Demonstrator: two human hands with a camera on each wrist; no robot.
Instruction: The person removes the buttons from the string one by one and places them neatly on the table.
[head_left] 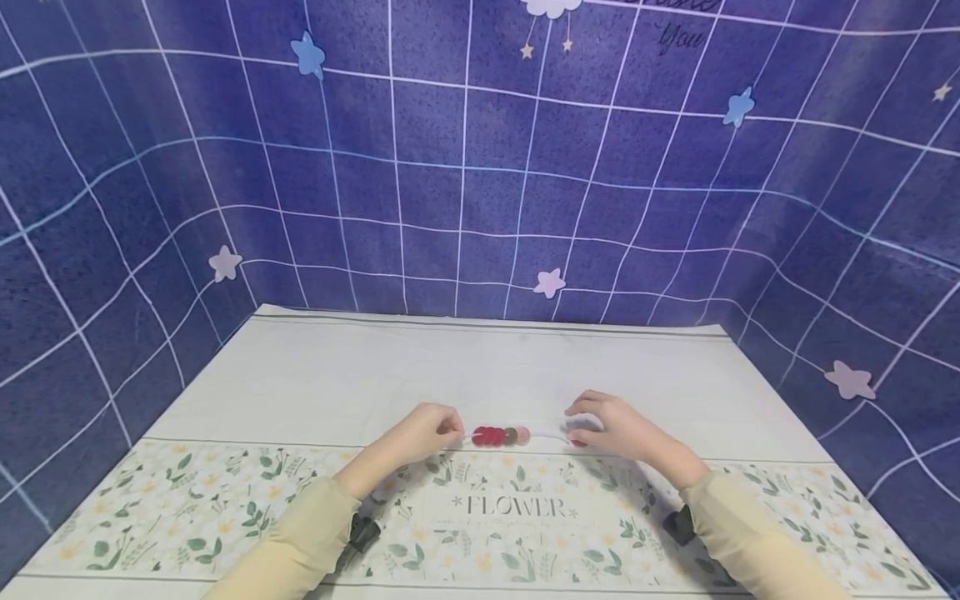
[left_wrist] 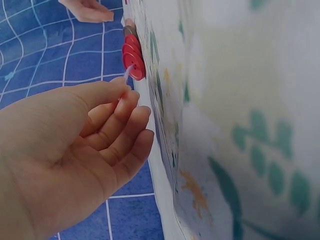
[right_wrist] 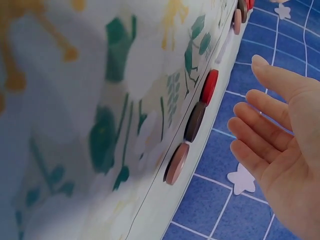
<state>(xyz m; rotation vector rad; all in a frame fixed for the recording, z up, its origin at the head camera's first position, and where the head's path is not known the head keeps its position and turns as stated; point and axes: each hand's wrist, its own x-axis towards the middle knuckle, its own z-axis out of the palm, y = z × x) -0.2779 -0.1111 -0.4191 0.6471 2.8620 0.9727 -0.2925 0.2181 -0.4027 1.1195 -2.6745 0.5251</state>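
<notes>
My left hand (head_left: 431,433) pinches the end of a pale cord (left_wrist: 129,74) between thumb and forefinger. On that cord, just beyond the fingertips, sit several red buttons (head_left: 489,436), followed by a dark brown button (head_left: 511,435) and a pink button (head_left: 523,435). The free stretch of cord runs on toward the right hand along the table. With fingers apart and holding nothing, my right hand (head_left: 618,425) hovers beside three loose buttons. These lie in a row in the right wrist view: red (right_wrist: 210,87), dark brown (right_wrist: 194,122) and pink (right_wrist: 177,164).
A white tablecloth (head_left: 360,358) with a floral band (head_left: 225,508) and the word FLOWER covers the table. Blue gridded fabric with stars (head_left: 550,283) rises behind the table and on both sides. Dark straps with small cameras (head_left: 681,525) sit at the wrists.
</notes>
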